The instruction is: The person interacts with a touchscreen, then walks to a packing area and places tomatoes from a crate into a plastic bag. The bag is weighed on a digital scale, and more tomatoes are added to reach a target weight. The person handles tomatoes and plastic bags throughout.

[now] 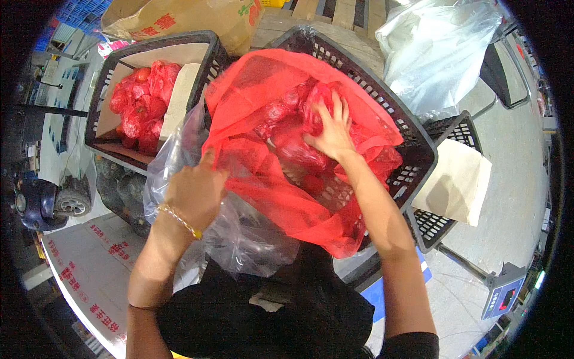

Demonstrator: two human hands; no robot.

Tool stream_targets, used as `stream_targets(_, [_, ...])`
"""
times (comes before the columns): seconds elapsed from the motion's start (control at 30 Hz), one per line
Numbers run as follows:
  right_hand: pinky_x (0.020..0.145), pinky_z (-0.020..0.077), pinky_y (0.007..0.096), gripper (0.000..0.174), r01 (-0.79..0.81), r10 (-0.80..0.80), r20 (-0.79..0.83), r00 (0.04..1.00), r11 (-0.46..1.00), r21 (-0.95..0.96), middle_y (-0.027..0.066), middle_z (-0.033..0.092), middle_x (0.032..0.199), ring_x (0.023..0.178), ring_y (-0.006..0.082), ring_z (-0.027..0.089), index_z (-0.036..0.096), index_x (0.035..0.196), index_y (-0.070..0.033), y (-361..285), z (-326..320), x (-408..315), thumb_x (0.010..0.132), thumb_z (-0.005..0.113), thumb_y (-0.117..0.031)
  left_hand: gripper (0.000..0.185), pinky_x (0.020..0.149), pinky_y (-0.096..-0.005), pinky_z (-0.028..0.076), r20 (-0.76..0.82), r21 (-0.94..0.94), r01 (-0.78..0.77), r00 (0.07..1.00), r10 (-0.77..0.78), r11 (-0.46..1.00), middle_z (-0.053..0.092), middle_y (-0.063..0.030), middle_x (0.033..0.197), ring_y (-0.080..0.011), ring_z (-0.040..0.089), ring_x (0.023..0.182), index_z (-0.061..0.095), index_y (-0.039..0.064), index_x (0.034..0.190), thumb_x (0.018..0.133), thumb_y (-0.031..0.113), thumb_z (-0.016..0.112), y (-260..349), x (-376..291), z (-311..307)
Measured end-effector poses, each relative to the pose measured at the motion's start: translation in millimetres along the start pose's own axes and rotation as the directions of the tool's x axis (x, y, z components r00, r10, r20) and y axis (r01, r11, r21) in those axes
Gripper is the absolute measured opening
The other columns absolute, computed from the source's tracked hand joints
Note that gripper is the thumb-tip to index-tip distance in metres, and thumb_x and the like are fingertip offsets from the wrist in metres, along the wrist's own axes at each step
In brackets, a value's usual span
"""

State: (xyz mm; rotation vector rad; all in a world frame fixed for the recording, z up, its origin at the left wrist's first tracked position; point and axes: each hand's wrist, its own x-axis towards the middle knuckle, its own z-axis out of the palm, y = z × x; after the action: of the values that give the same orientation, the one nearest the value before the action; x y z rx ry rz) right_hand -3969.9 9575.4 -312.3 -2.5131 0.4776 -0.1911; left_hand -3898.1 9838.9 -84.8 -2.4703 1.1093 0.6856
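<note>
A large red mesh bag (264, 166) lies spread with its mouth wide inside a black plastic crate (415, 134). Several bundles in thin red plastic bags (298, 146) lie within it, their contents blurred. My right hand (334, 130) reaches in, fingers spread against one red plastic bag (314, 107); whether it grips that bag I cannot tell. At the mesh bag's left edge, my left hand (195, 193) pinches the red mesh, its fingertips partly hidden. Clear plastic sheeting (251, 233) hangs over the near side of the crate, under my left hand.
A second black crate (215, 54), lined with cardboard, holds tomatoes in red bags (141, 103). Behind are a brown carton (179, 20), a wooden pallet (314, 13) and clear plastic (435, 58). At right are another crate (432, 226), a cardboard sheet (457, 179) and a digital scale display (504, 294).
</note>
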Motion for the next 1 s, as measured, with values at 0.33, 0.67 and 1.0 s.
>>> stream_targets(0.33, [0.095,0.0474,0.0454,0.032,0.136,-0.139,0.069,0.988,0.989,0.054,0.0221,0.065,0.107,0.105,0.0417,0.059,0.062,0.114,-0.004,-28.0,51.0,-5.6,0.084,0.050,-0.003,0.038,0.069,-0.0472,0.058,-0.173,-0.208,-0.294,0.950,0.261,0.933,0.061,-0.0147,0.124,-0.0359,0.069,0.085,0.059,0.010,0.120,0.091,0.034,0.059,52.7,75.3,20.1])
stream_targets(0.67, [0.087,0.0537,0.0492,0.041,-0.243,0.288,0.572,0.768,0.958,-0.156,0.0282,0.066,0.104,0.098,0.0439,0.066,0.063,0.111,0.005,-25.3,9.9,-60.6,0.086,0.059,-0.028,0.075,0.101,-0.0460,0.048,-0.052,-0.038,0.143,0.988,-0.145,0.989,0.046,-0.0259,0.142,-0.0349,0.056,0.123,0.024,0.008,0.150,0.086,0.013,0.063,56.1,232.3,80.6])
stream_targets(1.0, [0.075,0.0554,0.0500,0.044,-0.004,0.008,0.071,0.997,0.998,-0.055,0.0223,0.065,0.100,0.089,0.0421,0.066,0.059,0.122,-0.012,-23.8,52.1,77.4,0.079,0.060,-0.006,0.038,0.103,-0.0478,0.046,-0.028,0.026,0.122,0.992,-0.121,0.992,0.061,-0.0202,0.130,-0.0364,0.060,0.119,0.059,0.004,0.129,0.094,0.015,0.046,25.0,287.4,144.4])
